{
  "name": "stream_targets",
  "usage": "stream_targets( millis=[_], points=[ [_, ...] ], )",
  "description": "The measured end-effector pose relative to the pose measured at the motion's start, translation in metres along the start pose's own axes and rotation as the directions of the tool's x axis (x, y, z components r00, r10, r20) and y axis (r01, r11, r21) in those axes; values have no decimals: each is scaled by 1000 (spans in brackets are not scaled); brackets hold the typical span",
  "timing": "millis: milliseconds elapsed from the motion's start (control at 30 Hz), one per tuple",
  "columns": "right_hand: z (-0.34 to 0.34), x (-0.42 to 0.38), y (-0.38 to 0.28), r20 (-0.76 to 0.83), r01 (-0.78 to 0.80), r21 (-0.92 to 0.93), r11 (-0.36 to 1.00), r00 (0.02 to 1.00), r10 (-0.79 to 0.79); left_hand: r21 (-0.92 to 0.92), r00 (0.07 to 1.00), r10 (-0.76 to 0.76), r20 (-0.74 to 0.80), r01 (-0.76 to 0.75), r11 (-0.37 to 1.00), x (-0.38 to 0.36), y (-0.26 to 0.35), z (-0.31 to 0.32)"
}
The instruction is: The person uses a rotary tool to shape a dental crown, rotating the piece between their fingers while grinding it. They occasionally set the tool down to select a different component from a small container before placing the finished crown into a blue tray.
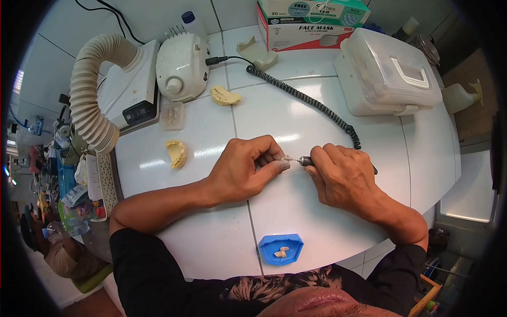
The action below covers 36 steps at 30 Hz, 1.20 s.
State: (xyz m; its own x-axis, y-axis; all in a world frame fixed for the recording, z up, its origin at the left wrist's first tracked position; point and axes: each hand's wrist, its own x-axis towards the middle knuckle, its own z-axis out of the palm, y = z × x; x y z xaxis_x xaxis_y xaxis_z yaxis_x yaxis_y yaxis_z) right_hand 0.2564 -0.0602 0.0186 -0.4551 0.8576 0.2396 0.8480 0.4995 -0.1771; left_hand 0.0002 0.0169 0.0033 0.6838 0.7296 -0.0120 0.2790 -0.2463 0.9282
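My left hand pinches a small, pale dental piece between thumb and fingers; its exact shape is mostly hidden. My right hand is wrapped round a dark rotary handpiece with a metal nose. The thin bur at its tip points left and meets the pale piece or lies very close to it. Nearer my body, a blue tray holds several small tooth-coloured pieces. Two yellowish plaster dental casts, one toothed and one farther back, lie to the left.
A coiled black cord runs from the control unit towards my right hand. At left a ribbed suction hose arches over the table. A lidded case and mask boxes stand behind. Another person is at far left.
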Motion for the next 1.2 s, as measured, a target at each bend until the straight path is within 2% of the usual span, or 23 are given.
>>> stream_targets(
  millis=[1200],
  points=[
    [-1,1,-2,33,0,-32,999,999,1,92,990,139,-36,-135,987,-2,-5,2]
  ],
)
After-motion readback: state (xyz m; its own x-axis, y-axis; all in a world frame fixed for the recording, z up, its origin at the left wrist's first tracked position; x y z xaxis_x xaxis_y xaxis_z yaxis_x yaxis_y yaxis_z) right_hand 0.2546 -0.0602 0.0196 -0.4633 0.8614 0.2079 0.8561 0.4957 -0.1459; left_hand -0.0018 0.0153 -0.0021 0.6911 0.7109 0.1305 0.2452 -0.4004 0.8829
